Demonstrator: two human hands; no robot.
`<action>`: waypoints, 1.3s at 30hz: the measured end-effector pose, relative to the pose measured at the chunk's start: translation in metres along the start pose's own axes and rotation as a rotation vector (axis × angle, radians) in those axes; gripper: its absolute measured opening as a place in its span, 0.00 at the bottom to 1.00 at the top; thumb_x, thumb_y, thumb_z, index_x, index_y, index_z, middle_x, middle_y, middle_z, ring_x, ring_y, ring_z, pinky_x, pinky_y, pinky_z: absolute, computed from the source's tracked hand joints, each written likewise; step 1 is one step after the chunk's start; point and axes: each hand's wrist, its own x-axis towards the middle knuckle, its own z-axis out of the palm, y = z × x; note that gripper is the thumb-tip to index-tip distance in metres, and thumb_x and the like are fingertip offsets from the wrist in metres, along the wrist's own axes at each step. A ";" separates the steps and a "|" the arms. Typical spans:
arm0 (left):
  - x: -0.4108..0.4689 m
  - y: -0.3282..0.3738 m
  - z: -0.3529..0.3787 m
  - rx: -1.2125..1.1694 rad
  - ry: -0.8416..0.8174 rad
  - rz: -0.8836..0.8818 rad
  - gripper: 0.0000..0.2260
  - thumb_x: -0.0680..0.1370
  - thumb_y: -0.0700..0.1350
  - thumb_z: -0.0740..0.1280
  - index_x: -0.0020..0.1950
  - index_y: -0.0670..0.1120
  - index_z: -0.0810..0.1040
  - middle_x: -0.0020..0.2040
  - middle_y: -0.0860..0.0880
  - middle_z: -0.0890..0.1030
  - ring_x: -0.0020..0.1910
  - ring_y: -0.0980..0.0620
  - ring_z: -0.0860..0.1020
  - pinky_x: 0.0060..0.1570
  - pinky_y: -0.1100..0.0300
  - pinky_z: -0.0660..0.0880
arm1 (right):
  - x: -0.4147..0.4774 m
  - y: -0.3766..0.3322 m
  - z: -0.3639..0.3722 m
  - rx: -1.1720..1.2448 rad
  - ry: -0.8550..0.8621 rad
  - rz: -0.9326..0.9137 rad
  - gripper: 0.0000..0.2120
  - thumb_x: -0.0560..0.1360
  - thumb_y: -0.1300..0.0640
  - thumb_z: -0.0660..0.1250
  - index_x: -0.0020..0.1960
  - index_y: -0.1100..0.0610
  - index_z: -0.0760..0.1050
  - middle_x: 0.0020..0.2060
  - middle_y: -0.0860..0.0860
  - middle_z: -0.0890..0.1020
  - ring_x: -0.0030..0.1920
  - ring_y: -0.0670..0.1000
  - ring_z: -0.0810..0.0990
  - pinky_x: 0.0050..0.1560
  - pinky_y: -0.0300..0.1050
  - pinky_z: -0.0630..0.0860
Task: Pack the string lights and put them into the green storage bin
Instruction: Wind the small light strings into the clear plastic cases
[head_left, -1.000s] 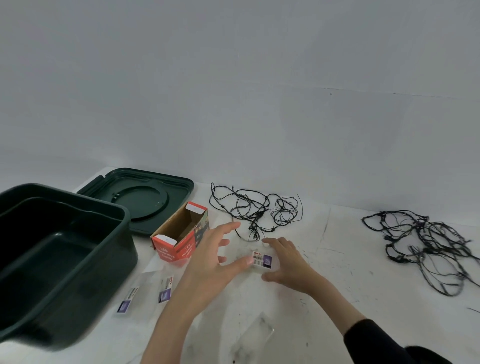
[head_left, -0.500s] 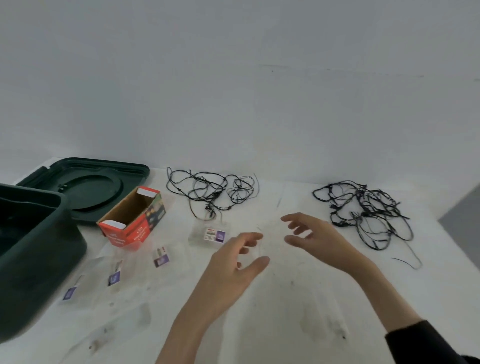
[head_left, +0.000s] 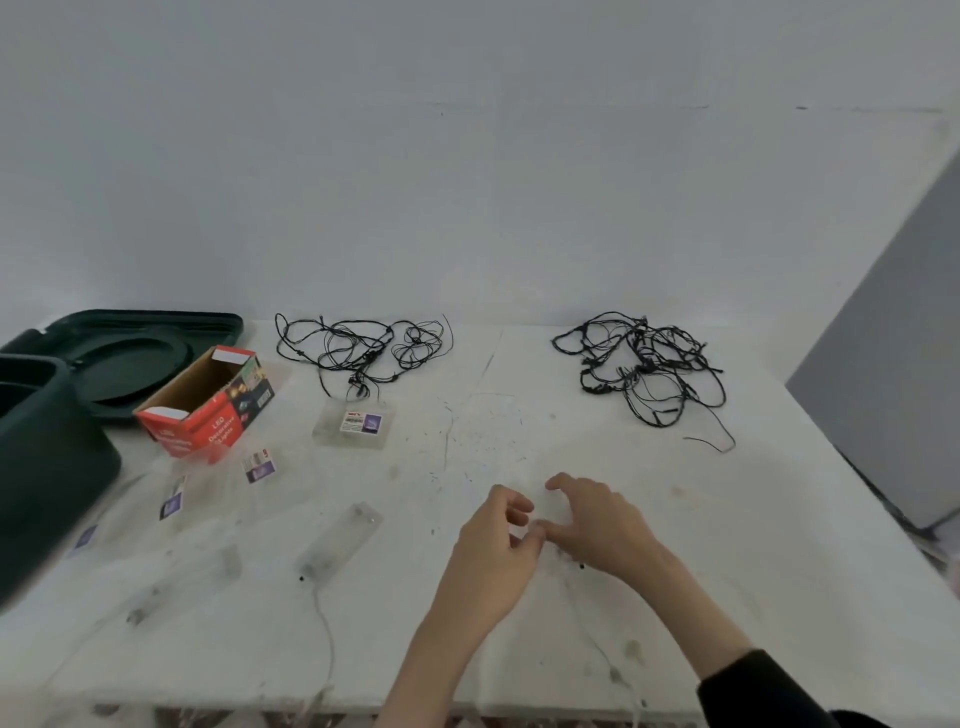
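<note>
Your left hand and right hand meet with fingers curled, grip unclear; a hasty pull could snarl the clear wire.

The storage bin at the near left is seen in dark green, and the lid beyond it in the same green. The box is printed red with white lettering (its inside is plain brown card). The left string lights and the right string lights are black. The table is white, flecked with dark specks. The packet label is coloured purple and white. The sleeve is black.
</note>
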 end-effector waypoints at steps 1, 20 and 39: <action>-0.003 0.001 0.001 0.005 -0.006 -0.017 0.08 0.78 0.51 0.63 0.55 0.53 0.69 0.52 0.55 0.76 0.42 0.61 0.76 0.40 0.70 0.70 | -0.004 -0.002 -0.001 0.031 0.035 0.014 0.24 0.72 0.44 0.65 0.65 0.51 0.69 0.54 0.50 0.78 0.52 0.53 0.78 0.50 0.44 0.72; -0.031 0.096 -0.024 -0.620 0.084 0.415 0.09 0.78 0.39 0.64 0.50 0.50 0.83 0.32 0.50 0.80 0.34 0.56 0.77 0.39 0.66 0.74 | -0.100 -0.008 -0.168 1.595 0.131 -0.098 0.12 0.65 0.55 0.72 0.46 0.61 0.81 0.28 0.51 0.76 0.21 0.44 0.69 0.18 0.32 0.65; -0.031 0.156 -0.048 -0.306 0.028 0.573 0.06 0.76 0.43 0.66 0.43 0.49 0.83 0.30 0.53 0.78 0.29 0.61 0.76 0.36 0.70 0.72 | -0.086 -0.025 -0.228 -0.114 0.431 -0.453 0.16 0.72 0.62 0.64 0.54 0.45 0.76 0.39 0.45 0.78 0.38 0.42 0.71 0.40 0.36 0.68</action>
